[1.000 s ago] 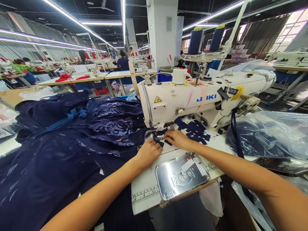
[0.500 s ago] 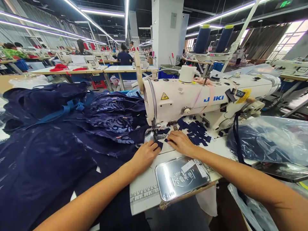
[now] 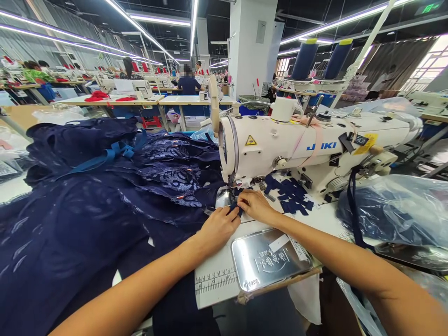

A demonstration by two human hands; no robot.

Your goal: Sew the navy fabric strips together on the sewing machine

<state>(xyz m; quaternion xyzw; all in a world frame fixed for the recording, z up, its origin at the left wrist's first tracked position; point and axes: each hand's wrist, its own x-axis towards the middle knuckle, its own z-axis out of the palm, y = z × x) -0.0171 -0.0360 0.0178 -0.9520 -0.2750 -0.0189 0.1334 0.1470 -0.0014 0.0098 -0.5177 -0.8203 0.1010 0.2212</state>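
My left hand (image 3: 220,227) lies on the machine bed with its fingers closed on the edge of the navy fabric (image 3: 234,206), just in front of the presser foot. Against that same edge, the fingertips of my right hand (image 3: 258,206) are pinched together. The small navy tab they hold is mostly hidden by the fingers. Above both hands stands the head of the white sewing machine (image 3: 259,145). A heap of navy garments (image 3: 87,219) with pale patterned parts spreads over the left side. Small cut navy pieces (image 3: 292,195) lie under the machine arm.
A shiny metal tin lid (image 3: 268,266) sits at the bed's front edge beside a printed ruler scale (image 3: 215,282). To the right is a clear plastic bag (image 3: 395,210) with dark cloth inside. Thread cones (image 3: 304,59) stand behind. Other people work at tables farther back.
My right hand has moved left, bringing its pinched fingers against the fabric edge by my left hand. The left hand stays near the presser foot. The whole view has shifted slightly.
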